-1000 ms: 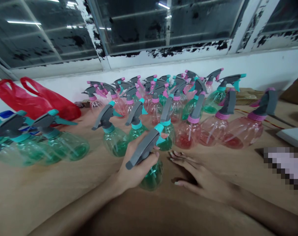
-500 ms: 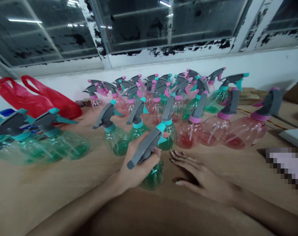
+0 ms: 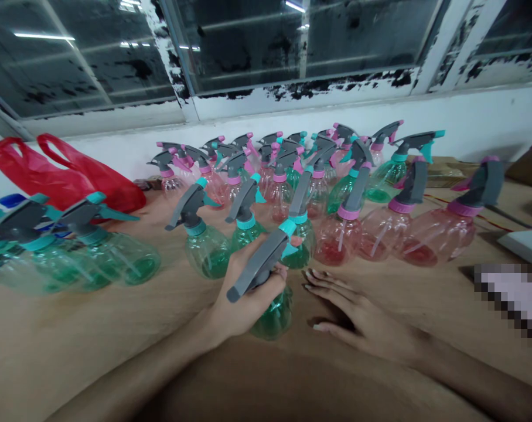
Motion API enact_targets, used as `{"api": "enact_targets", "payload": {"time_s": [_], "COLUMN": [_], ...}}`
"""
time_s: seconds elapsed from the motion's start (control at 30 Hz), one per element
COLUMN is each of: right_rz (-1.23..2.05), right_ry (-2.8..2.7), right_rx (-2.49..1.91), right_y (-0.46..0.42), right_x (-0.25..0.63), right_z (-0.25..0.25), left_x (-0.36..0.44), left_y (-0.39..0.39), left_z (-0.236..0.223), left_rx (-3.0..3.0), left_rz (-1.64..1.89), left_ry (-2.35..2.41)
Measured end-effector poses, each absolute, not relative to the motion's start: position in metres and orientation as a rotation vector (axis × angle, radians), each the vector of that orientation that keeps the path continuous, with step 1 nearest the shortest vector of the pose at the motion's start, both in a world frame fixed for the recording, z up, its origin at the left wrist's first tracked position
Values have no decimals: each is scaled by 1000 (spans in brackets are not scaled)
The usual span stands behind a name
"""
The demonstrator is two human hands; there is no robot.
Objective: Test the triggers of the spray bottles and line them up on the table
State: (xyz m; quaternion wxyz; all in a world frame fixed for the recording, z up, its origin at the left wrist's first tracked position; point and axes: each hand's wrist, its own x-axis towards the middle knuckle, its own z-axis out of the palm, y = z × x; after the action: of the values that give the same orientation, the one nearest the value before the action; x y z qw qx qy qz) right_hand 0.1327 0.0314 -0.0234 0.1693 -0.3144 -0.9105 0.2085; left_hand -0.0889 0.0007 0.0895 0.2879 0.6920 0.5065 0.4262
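Observation:
My left hand [image 3: 244, 299] is wrapped round the neck of a green spray bottle [image 3: 272, 316] with a grey and turquoise trigger head. The bottle is upright on the wooden table, and the fingers hide its collar. To the right of it, my right hand [image 3: 358, 310] rests palm down on the table, fingers stretched out and holding nothing. Just beyond the hands stand more green spray bottles [image 3: 208, 252] with turquoise collars. Beside these, to the right, are several pink spray bottles [image 3: 336, 243] with pink collars.
Behind is a dense group of pink and green spray bottles [image 3: 280, 196] near the wall. More green bottles [image 3: 134, 258] stand at left, in front of a red plastic bag [image 3: 94, 181]. A white object [image 3: 527, 245] and a pixelated patch are at right. Windows rise above.

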Motion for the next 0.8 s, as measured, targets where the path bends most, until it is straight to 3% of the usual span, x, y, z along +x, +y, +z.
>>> {"api": "enact_targets", "payload": {"time_s": [0.8], "right_rz": [611], "right_ry": [-2581], "right_rx": [-878], "right_y": [32], "right_x": [132], "right_z": [-25], "left_x": [-91], "left_y": [1], "left_z": [88], "left_rx": [1819], "left_rz": [1085], "left_ry": [1381]}}
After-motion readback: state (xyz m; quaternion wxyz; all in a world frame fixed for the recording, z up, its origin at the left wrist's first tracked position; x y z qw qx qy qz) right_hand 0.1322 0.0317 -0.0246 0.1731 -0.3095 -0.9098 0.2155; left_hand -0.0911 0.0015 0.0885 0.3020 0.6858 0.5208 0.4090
